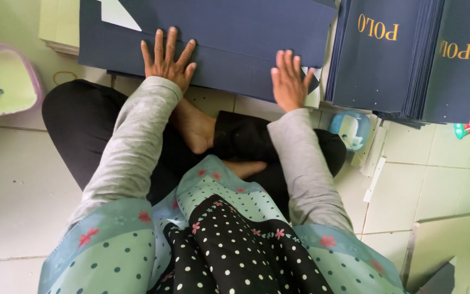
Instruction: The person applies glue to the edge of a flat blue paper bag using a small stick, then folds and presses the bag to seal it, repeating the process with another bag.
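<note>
The person sits cross-legged on a tiled floor [23,185], both palms pressed flat on a navy card sheet [229,38] lying just ahead of the knees. The left hand [167,60] has its fingers spread wide; the right hand [289,81] keeps its fingers close together. A stack of navy sheets [409,54] lies to the right. A pale green tub with a lilac rim [4,81] sits at far left, a dark speck inside.

Left hand [167,59] upper centre-left of frame, palm down, fingers spread wide. Right hand [288,81] right of centre, flat, fingers together. Both grey-sleeved arms extended forward, legs crossed below.
</note>
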